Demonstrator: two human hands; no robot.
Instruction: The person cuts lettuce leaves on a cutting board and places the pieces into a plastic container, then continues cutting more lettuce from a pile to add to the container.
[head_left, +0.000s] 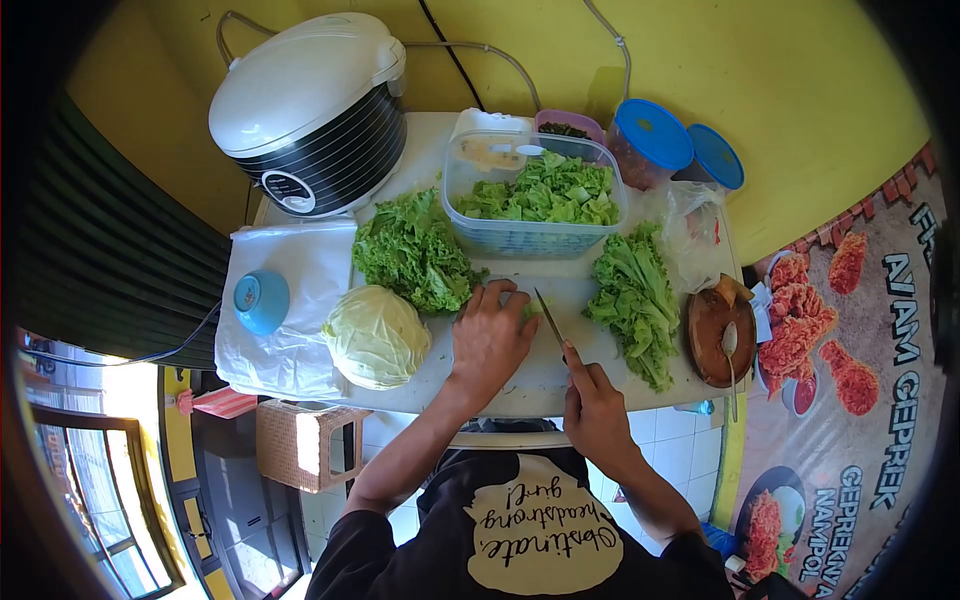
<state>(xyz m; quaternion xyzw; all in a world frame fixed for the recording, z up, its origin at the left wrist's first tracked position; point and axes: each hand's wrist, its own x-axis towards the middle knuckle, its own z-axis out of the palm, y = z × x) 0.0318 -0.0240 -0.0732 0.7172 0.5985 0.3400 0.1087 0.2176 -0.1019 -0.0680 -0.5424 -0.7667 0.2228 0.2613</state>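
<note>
While the right hand (597, 408) grips a knife (550, 322), lettuce (415, 250) lies beside the left hand (490, 338), whose hold is unclear.

Small eatery's food-prep corner, by look: fried-chicken banner (860, 400) lettered "AYAM GEPREK" at right, large rice cooker (308, 115), blue-lidded tubs (648, 138), clear container (530, 240) with cut lettuce (550, 190).

Left hand (493, 335) palm down, fingers bent. Right hand (598, 410) curled in a grip, one digit extended forward. Left forearm (412, 443), right forearm (655, 495) bare, angled inward. Hands near, apart.
</note>
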